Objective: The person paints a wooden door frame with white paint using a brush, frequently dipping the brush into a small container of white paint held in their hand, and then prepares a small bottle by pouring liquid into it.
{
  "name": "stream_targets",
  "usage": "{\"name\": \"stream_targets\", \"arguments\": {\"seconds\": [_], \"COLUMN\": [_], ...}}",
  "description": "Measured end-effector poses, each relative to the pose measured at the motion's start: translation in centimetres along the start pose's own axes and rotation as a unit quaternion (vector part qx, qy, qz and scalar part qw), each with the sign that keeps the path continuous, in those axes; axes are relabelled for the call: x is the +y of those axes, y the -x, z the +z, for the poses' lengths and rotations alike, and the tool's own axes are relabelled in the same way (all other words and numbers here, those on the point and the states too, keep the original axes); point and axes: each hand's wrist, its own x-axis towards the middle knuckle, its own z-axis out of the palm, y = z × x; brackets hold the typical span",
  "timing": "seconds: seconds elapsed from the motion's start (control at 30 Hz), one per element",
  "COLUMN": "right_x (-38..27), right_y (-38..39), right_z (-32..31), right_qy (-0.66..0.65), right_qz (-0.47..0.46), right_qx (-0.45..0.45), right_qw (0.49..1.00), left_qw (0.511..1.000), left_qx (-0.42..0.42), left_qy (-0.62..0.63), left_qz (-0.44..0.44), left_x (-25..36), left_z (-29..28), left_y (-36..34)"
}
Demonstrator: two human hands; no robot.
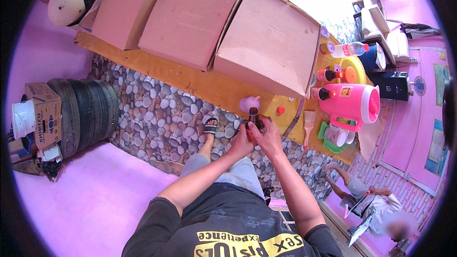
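Both hands busy: left hand (241, 141) and right hand (268, 135) grasp one bottle (253, 112), fingers wrapped round its body. Bottle is dark, left of the jug (350, 104) and nearer the wearer. Its lower part is mostly covered by fingers; some red shows, can't tell if it's a label. Can't tell if liquid's inside.

Cup (247, 105), purple, left of the jug, just past the bottle. Cap (280, 110), red, on the table (190, 82) between bottle and jug. Brush (308, 126) just left of the jug.

Jug is pink with a small yellow-orange sticker, too small to read. Two red-labelled bottles (326, 94) at its left side, partly overlapped. Rack (328, 145), green, on its near side with white cups.

Black box (393, 85) right of the jug, white print. Printed carton (45, 114) far left of it, bold dark lettering. Helmet (69, 0), also far left, cut off by the fisheye rim.
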Motion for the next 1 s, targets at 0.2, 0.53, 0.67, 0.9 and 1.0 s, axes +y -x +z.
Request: {"name": "stream_targets", "arguments": {"seconds": [0.2, 0.53, 0.67, 0.9, 1.0], "right_x": [-0.6, 0.5, 0.6, 3.9, 7.1], "right_y": [-0.1, 0.2, 0.7, -0.7, -4.1], "right_z": [-0.2, 0.2, -0.2, -2.7, -4.6], "right_qy": [0.011, -0.01, -0.05, -0.048, 0.089], "right_qz": [0.012, -0.013, -0.059, 0.014, -0.013], "right_qx": [-0.008, 0.012, 0.011, 0.105, 0.201], "right_qw": [1.0, 1.0, 0.997, 0.993, 0.975], "left_qw": [1.0, 0.998, 0.993, 0.995, 0.994], "left_qx": [0.006, -0.016, -0.008, -0.011, -0.048], "left_qy": [0.016, 0.062, 0.104, 0.03, 0.05], "left_qz": [-0.003, -0.01, 0.058, 0.097, 0.088], "left_x": [-1.5, -1.6, -0.7, 2.1, 2.8], "left_z": [1.1, 0.8, -0.5, -2.8, -3.1], "left_y": [-0.3, -0.3, 0.0, 1.5, 1.7]}}
